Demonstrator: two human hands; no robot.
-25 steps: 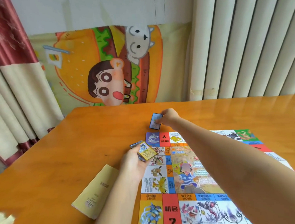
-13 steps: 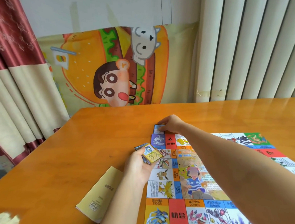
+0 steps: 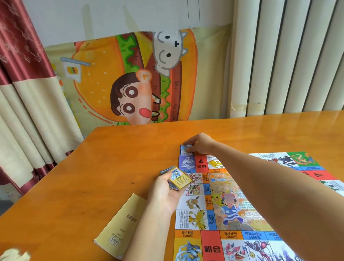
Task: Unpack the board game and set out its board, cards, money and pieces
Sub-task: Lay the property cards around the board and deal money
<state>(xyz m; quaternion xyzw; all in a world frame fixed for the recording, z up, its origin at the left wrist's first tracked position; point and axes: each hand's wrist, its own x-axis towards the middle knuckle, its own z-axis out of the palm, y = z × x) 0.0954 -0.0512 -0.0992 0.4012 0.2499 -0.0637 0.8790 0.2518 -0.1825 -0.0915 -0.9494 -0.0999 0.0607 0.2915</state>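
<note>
While the left hand [image 3: 164, 191] grips the deck [image 3: 178, 179] by the board's [image 3: 233, 202] left edge, the right hand [image 3: 201, 144] reaches farther. Its bent fingertips rest on a card [image 3: 184, 148] lying flat on the table [image 3: 106, 176], just beyond the board's far-left corner. Pinching or pressing is unclear.

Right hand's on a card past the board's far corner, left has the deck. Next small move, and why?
Probably release the blue card and bring the right hand back to the stack in the left hand for the next one: the card looks flat on the table just beyond the board's corner, and the stack holds more.
</note>
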